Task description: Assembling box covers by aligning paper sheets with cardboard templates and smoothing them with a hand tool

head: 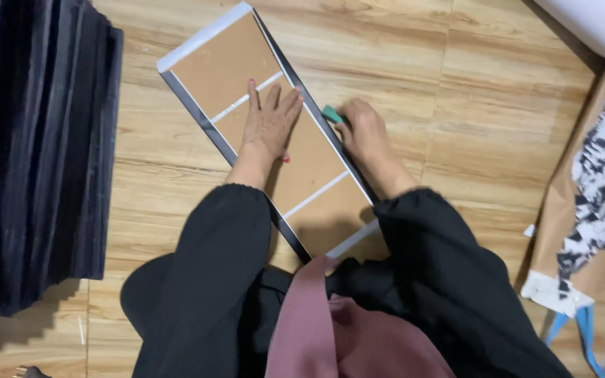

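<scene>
- Centrally, the left hand was laid flat and open, fingers spread, on the brown back of a long panel; nothing was grasped by it.
- At three o'clock from it, the right hand was closed around a small teal tool, pressed against the panel's black right edge.
- The panel was found lying on the wooden floor, running from eleven o'clock down to five o'clock, crossed by white strips and bordered in black.
- It was judged stiff, thin and fairly light, likely prone to sliding on the smooth floor; hold would best be taken along the long edges.
- Black pleated material was seen at nine o'clock, and brown paper with shredded scraps at three o'clock.
</scene>
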